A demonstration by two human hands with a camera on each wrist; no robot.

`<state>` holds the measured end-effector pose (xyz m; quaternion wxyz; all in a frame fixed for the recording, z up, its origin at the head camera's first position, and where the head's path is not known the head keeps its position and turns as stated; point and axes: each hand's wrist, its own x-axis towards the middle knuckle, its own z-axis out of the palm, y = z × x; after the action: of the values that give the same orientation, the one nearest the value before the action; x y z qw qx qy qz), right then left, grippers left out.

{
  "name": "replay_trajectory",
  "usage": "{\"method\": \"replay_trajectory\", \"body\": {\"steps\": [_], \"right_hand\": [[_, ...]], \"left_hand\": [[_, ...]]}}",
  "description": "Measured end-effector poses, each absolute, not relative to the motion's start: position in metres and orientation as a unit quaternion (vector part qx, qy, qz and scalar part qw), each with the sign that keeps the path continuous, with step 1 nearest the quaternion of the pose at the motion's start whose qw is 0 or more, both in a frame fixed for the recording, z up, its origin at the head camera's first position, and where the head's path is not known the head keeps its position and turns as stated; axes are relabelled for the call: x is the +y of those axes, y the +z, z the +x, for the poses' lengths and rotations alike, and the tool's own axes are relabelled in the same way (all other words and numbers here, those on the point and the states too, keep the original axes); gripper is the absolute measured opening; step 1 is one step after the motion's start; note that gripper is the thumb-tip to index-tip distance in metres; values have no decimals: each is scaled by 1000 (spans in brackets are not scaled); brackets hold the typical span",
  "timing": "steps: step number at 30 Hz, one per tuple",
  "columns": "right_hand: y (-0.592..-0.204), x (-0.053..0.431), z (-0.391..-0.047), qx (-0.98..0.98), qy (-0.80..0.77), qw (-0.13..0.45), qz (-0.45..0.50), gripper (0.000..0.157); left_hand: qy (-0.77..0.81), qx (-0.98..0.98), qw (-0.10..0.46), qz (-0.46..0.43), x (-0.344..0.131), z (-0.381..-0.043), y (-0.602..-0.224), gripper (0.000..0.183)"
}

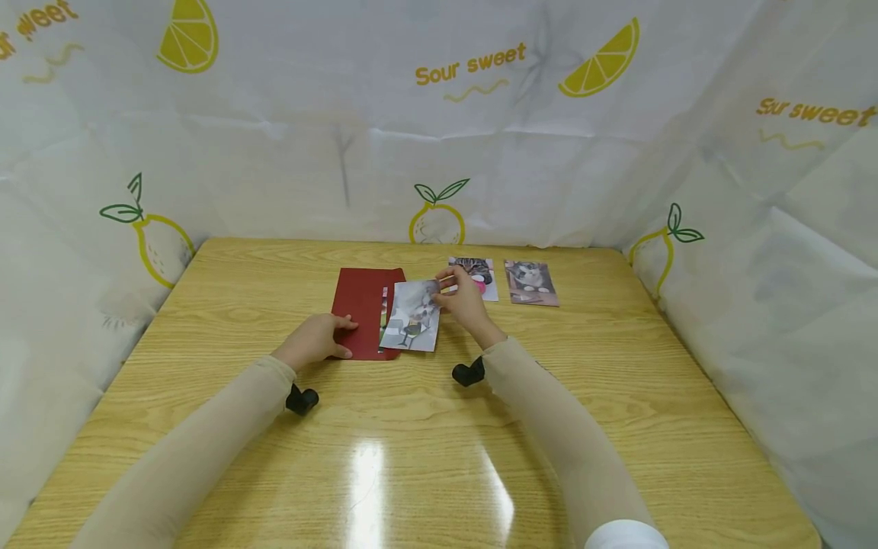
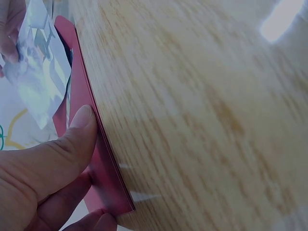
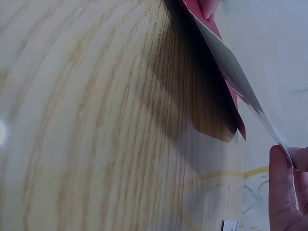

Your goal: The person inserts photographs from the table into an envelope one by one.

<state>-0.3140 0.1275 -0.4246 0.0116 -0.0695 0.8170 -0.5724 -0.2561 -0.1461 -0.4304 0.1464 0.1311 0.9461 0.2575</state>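
Note:
A red paper envelope (image 1: pixel 358 305) lies flat on the table, and a strip of another picture (image 1: pixel 383 313) shows at its right side. My left hand (image 1: pixel 315 339) rests on its left part; thumb (image 2: pixel 83 118) and fingers press the red surface from above. My right hand (image 1: pixel 468 305) pinches the upper right corner of a photo card (image 1: pixel 414 314) between thumb and fingers. In the right wrist view this card (image 3: pixel 231 65) is tilted, its gripped end raised above the table. Its other end overlaps the envelope's right edge.
Behind my right hand lies a cat photo (image 1: pixel 485 274) with a pink patch, partly covered by that hand. Another cat photo (image 1: pixel 531 283) lies to its right. White cloth (image 1: pixel 309 152) with lemon prints hangs around the back and sides of the wooden table (image 1: pixel 617 396).

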Motion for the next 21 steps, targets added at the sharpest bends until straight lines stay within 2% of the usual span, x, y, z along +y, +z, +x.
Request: {"method": "replay_trajectory", "body": {"steps": [21], "right_hand": [[-422, 119, -313, 834, -546, 3, -82, 31]], "left_hand": [[254, 947, 145, 136, -145, -255, -428, 55]]}}
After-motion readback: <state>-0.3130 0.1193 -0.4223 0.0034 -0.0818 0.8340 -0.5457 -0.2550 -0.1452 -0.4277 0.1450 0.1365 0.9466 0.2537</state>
